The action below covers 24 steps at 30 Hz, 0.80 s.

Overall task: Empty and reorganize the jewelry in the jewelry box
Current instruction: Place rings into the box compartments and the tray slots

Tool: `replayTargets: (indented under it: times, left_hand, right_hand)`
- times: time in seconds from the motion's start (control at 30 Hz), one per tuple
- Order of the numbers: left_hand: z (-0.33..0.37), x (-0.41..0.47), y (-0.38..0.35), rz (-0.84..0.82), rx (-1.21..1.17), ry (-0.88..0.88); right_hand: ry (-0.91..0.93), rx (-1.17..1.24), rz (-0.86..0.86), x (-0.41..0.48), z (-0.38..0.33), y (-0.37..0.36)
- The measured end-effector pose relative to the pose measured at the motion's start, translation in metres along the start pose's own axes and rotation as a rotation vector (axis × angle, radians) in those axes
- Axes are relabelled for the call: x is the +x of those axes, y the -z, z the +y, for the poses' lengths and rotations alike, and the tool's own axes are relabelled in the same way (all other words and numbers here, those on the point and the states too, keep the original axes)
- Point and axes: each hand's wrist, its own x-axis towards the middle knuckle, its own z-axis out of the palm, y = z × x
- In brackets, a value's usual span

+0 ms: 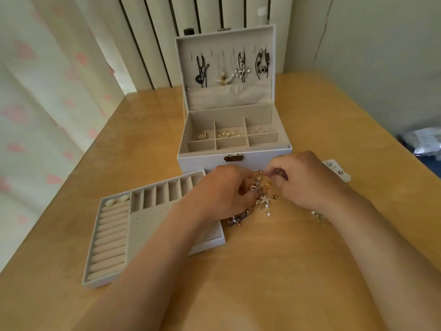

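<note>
Glossy light-wood surface [262, 271] carries everything. White rectangular jewellery box [202, 161] sits rear centre, lid upright. Dark-corded necklaces [242, 70] hang inside lid; gold rings [200, 135] lie in rear compartments. White velvet-lined tray [112, 235] sits front left, right part hidden under forearm. Left hand [222, 189] curls round pieces of tangled gold, silver and pearl jewellery heap [263, 199] before box, fingertips hidden. Right hand [307, 177] pinches piece at heap's top, too small to identify.
</note>
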Motion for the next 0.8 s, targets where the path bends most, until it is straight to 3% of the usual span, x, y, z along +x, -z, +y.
replayTargets:
  times: [0.17, 0.37, 0.7, 0.8]
  left_hand:
    - [-0.005, 0.007, -0.003, -0.022, -0.145, -0.023]
    - [-0.021, 0.004, -0.005, 0.147, -0.403, 0.048]
    - [-0.024, -0.001, 0.000, 0.210, -0.918, 0.146]
    - [-0.024, -0.001, 0.002, 0.292, -0.924, 0.187]
  right_hand:
    - [0.014, -0.003, 0.019, 0.001, 0.007, -0.005]
    - [0.030, 0.048, 0.075, 0.003, 0.013, -0.006]
    - [0.082, 0.145, 0.022, 0.002, 0.006, -0.017]
    - [0.090, 0.086, 0.028, 0.004, 0.011, -0.026]
